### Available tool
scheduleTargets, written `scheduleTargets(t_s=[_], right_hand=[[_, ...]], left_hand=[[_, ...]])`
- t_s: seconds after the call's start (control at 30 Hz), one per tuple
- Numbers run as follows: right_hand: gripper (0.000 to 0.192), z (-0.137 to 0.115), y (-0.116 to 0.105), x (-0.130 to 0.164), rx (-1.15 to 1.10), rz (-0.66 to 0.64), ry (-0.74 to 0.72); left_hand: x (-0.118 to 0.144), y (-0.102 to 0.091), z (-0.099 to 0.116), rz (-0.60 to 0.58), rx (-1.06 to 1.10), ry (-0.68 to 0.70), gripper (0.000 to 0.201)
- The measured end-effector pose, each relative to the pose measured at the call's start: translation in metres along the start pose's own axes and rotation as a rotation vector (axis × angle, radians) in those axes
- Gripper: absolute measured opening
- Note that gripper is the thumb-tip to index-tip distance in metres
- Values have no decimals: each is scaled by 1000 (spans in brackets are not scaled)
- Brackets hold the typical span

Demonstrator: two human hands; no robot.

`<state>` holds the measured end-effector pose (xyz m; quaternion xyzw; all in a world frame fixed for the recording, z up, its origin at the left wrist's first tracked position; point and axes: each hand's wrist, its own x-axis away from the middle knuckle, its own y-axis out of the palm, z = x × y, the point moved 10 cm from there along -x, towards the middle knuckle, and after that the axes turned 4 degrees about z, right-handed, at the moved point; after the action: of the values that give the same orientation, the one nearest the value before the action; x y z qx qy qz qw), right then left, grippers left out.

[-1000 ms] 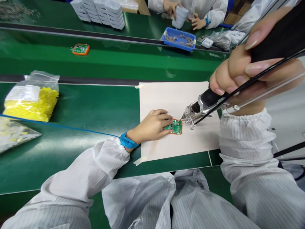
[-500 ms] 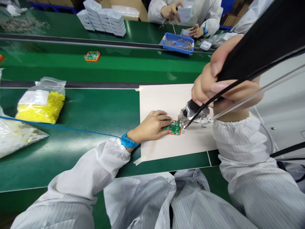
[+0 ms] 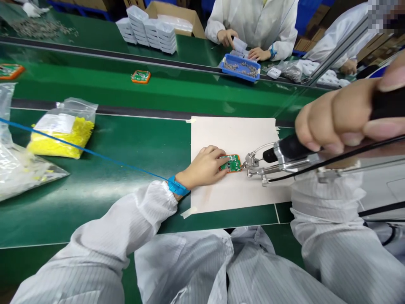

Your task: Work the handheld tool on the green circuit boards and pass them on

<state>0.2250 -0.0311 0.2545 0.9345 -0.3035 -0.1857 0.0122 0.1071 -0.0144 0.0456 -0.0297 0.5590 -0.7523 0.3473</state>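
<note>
My left hand (image 3: 207,166), with a blue wrist strap (image 3: 177,185), holds a green circuit board in an orange case (image 3: 234,163) down on the white sheet. Its fingers and thumb lie over the board's left end. The right hand (image 3: 341,114) is wrapped round the black handle of an electric screwdriver (image 3: 289,152), which leans far over to the right. Its metal nose (image 3: 252,161) is at the case's right edge; whether the tip touches is too small to tell. A cable and a thin clear tube run along the tool.
A bag of yellow parts (image 3: 61,131) and another clear bag (image 3: 28,171) lie left. Circuit boards in orange cases (image 3: 141,76) sit on the green belt (image 3: 177,90). Across it are stacked white trays (image 3: 148,31), a blue tray of small metal parts (image 3: 240,67) and a co-worker (image 3: 253,25).
My right hand has moved right and the screwdriver has tipped lower, its nose staying by the board. The left hand keeps its hold. The boards on the belt have shifted right.
</note>
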Motion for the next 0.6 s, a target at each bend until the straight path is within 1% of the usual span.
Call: scheduleTargets(t_s=[0.1,0.17,0.2,0.27,0.33,0.4,0.47,0.53,0.6], right_hand=[[40,23,9,-13,14,155,38],[34,32,9,-16,61,227,73],[28,34,8,-16,102,244,84],[17,27,9,-16,198,219,38],[17,21,6,-15,240,225,18],[16,25,-1,-13,195,307,80],[31,36,-5,-9,120,405,185],[42,42,-1,-8,83,428,219],[47,44,3,-8,84,429,229]], left_hand=[[1,-2,0,0,-2,6,38],[1,-1,1,-7,-3,5,39],[1,0,1,-11,-1,4,39],[0,0,1,-10,3,-1,39],[0,0,1,-4,5,-5,39],[0,0,1,1,6,-3,39],[1,0,1,-2,6,-3,40],[1,1,0,-11,3,-11,39],[1,0,0,-20,3,-16,39]])
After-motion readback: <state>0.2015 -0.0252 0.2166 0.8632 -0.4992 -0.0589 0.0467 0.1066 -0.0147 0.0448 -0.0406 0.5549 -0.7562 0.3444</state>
